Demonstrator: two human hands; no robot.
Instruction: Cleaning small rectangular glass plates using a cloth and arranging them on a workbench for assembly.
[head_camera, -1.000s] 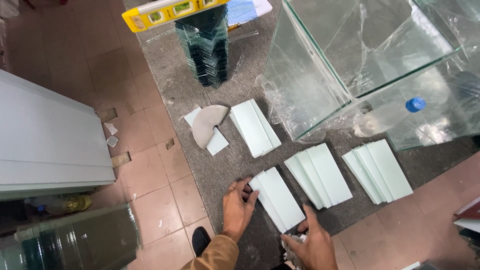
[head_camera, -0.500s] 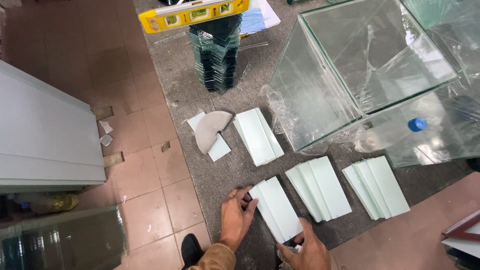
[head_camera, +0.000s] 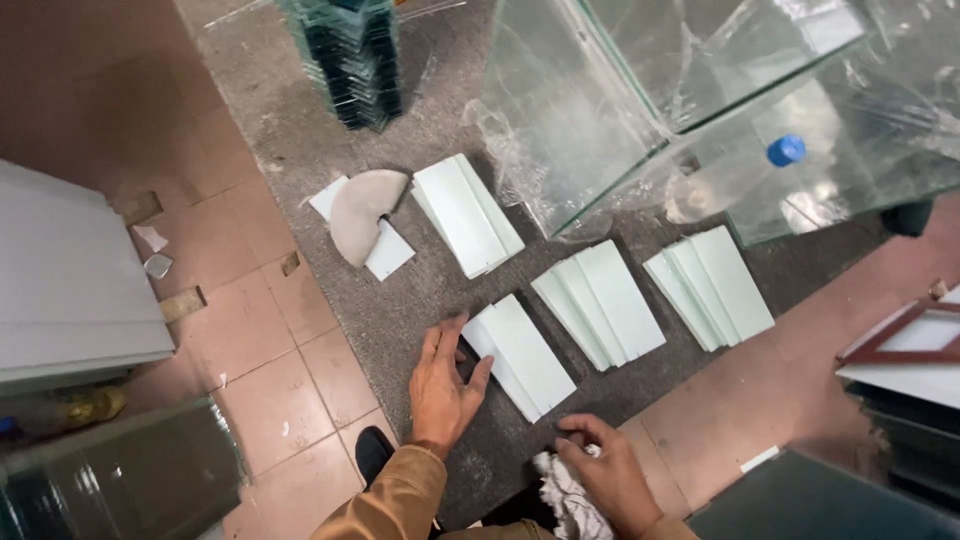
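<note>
Left hand (head_camera: 443, 385), fingers spread, rests flat against the pale green rectangular glass strip stack (head_camera: 522, 355) at six o'clock. Right hand (head_camera: 608, 470) is closed on a white rag (head_camera: 568, 492). Judged: stack being squared; careful alignment needed.

**Grey mat on the tiled floor**

A grey mat (head_camera: 300, 150) lay over the red-brown floor tiles (head_camera: 260, 340). The left hand (head_camera: 440, 385) lay flat on it, fingers touching the near stack (head_camera: 520, 355) of pale glass strips. Just beyond the fingertips sat the mid stack (head_camera: 600, 300), further right the right stack (head_camera: 710, 285), and up past them the far stack (head_camera: 465, 212). Left of that lay a grey half-disc (head_camera: 360, 210) on white sheets (head_camera: 385, 252). Well beyond stood dark stacked glass (head_camera: 350, 60) and a glass tank (head_camera: 640, 90). The right hand (head_camera: 605, 470) gripped a white rag (head_camera: 565, 490) at the mat's near edge.
</note>
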